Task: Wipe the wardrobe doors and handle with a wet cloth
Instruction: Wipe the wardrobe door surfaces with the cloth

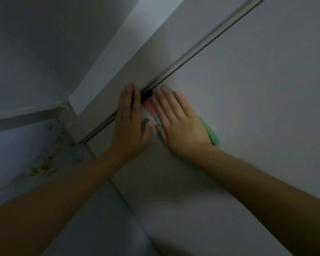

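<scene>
Head view: A soft, multicoloured cloth with green, pink and white patches (211,133) is being pressed flat against the pale grey wardrobe door panel (257,93) by the right hand (181,124), whose fingers are lying straight and spread over it. The left hand (130,115) is being rested, fingers straight and together, across the dark vertical gap with its light metal edge strip (192,55) between the two doors; nothing is being gripped by it. The cloth is being judged light, limp and, being wet, clingy; it is best controlled by a flat palm rather than a pinch. The door is being judged rigid and smooth. No separate handle is being clearly shown.
</scene>
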### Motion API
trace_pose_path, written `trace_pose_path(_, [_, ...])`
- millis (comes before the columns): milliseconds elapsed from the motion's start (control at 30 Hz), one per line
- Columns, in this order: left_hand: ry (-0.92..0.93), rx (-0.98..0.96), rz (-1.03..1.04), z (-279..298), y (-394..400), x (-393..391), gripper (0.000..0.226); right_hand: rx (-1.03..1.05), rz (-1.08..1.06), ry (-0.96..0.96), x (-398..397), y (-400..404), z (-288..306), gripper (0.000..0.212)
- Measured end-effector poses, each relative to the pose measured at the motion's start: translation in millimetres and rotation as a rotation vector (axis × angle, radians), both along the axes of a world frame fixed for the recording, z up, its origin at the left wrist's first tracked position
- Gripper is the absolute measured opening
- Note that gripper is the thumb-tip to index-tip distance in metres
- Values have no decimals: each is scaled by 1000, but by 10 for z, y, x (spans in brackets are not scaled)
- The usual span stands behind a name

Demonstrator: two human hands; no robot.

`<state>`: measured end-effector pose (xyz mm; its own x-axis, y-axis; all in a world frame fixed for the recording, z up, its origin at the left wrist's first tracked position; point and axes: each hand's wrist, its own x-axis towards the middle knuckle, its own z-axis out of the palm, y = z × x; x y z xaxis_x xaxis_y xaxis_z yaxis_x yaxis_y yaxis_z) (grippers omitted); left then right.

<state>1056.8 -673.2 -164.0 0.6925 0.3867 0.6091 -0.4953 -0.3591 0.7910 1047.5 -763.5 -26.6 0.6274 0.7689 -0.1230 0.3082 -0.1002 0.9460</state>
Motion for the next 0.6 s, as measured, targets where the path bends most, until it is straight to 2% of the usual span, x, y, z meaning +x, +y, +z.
trace_pose_path(100, [-1,-7,-11,-80,11,10,68,-36,-32,-35,1,5,-152,65])
trace_pose_path(267, [6,52,-3,-280,62,-25,64,-137,-64,252,-580,-718,-52,64])
trace_pose_path(400, [-37,91,36,-329,103,20,61,-119,-27,227,-409,-522,-107,64])
trace_pose_path(533, [-45,105,77,-378,100,77,57,-128,15,119,-195,-293,-621,64])
trace_pose_path(600, [-32,75,64,-353,54,83,58,-184,-45,233,-378,-586,-781,62])
